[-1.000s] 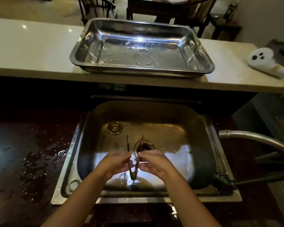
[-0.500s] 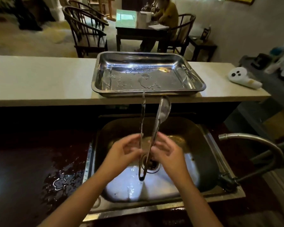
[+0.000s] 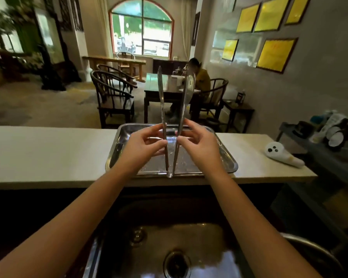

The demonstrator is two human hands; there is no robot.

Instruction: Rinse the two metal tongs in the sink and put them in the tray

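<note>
Now I have the tongs [image 3: 172, 125] up out of the sink [image 3: 199, 249] and in front of the tray [image 3: 117, 149], where a second ago they were low in the basin over the drain. My left hand [image 3: 143, 149] pinches one arm between thumb and fingertips, and my right hand [image 3: 199, 147] pinches the other, so the pair stands upright, hinge end down near the tray's front rim, tips pointing up and spread apart. I judge the rinse on this pair finished and the carry nearly done; what remains is tipping it forward to lie flat in the tray. I see only one pair, so I cannot tell where the second is.
</note>
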